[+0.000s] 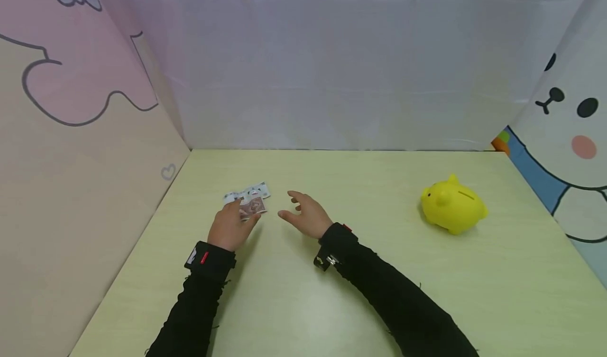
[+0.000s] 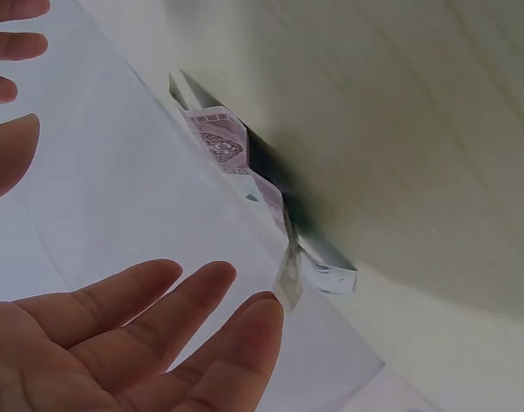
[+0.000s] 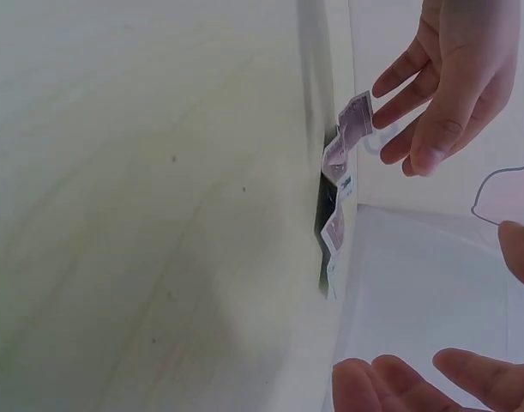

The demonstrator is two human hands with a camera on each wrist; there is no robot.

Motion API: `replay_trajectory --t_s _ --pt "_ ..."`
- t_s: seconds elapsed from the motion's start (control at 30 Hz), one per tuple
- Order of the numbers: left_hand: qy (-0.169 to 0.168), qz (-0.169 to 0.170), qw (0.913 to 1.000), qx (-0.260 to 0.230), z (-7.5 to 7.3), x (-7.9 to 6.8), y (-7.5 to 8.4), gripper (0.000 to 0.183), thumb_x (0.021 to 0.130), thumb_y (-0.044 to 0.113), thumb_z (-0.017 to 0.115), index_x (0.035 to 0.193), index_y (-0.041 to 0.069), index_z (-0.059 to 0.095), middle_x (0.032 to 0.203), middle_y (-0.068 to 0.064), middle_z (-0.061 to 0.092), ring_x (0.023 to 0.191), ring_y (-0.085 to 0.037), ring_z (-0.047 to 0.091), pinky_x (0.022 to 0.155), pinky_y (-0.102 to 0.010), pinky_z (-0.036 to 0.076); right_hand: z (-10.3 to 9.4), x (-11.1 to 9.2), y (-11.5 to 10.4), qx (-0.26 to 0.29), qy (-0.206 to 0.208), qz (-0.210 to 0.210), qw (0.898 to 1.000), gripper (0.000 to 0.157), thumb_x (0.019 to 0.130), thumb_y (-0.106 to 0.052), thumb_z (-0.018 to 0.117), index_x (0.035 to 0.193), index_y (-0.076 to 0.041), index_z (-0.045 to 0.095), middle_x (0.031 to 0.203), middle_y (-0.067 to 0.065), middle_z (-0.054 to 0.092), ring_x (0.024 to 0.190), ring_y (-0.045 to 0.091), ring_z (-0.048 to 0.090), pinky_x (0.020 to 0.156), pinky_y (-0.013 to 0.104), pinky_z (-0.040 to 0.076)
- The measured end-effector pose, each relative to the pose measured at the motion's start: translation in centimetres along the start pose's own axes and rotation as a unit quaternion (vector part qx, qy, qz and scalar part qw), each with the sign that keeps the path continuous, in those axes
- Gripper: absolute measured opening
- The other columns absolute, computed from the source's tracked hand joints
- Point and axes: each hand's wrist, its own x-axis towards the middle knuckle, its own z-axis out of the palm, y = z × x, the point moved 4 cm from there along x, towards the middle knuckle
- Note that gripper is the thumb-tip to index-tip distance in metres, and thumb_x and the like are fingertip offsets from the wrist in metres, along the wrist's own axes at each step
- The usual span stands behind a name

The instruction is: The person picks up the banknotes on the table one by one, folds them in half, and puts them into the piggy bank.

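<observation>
1. A brownish-pink banknote (image 1: 254, 206) with a printed pattern lies well to the left of the yellow piggy bank (image 1: 453, 205), about level with it; its left part is hidden in the head view.
2. A bluish-white banknote (image 1: 260, 189) lies just behind it, also well left of the piggy bank, the two appearing to overlap.
3. Both are creased rather than flat: the wrist views show zigzag bends, with parts standing up off the surface.

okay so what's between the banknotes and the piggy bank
Your right grip, with bare table on either side of it, lies between the banknotes and piggy bank; the head view shows this.
</observation>
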Motion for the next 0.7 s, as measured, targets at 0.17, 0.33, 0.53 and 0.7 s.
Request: replay_trajectory --t_s 0.17,0.33,0.53,0.7 --pt "-0.005 -0.007 1.0000 -0.003 -0.1 0.2 -0.8 0.074 0.095 0.040 0.060 0.142 -0.013 0.040 0.140 -0.034 0.047 0.130 -0.050 0.045 0.107 -0.059 0.039 1.1 0.6 -0.1 0.021 -0.016 0.017 1.000 0.065 0.095 -0.033 0.064 0.148 -0.004 0.040 0.142 0.021 0.052 0.121 0.037 0.058 0.101 0.048 0.048" --pt "-0.009 -0.015 0.9998 -0.006 0.0 0.3 -1.4 0.071 0.095 0.038 0.062 0.140 -0.013 0.042 0.137 -0.034 0.050 0.127 -0.048 0.048 0.105 -0.058 0.041 2.0 1.1 0.0 0.032 -0.031 0.033 0.998 0.063 0.095 -0.032 0.063 0.146 -0.002 0.042 0.140 0.021 0.055 0.122 0.037 0.058 0.101 0.048 0.049" --pt "-0.027 -0.029 0.9992 -0.005 0.1 0.3 -1.7 0.067 0.095 0.035 0.063 0.138 -0.012 0.043 0.132 -0.033 0.053 0.118 -0.044 0.054 0.099 -0.054 0.046 2.8 1.7 0.3 0.049 -0.038 0.045 0.997 0.061 0.095 -0.031 0.064 0.144 0.000 0.044 0.134 0.022 0.059 0.125 0.035 0.056 0.102 0.047 0.048" --pt "-0.034 -0.041 0.9985 -0.008 0.1 0.5 -2.0 0.064 0.093 0.032 0.066 0.136 -0.012 0.046 0.122 -0.029 0.058 0.104 -0.037 0.057 0.088 -0.050 0.048 3.2 2.1 0.4 0.065 -0.047 0.055 0.995 0.059 0.095 -0.030 0.063 0.143 0.000 0.046 0.127 0.020 0.063 0.117 0.033 0.061 0.095 0.041 0.052"
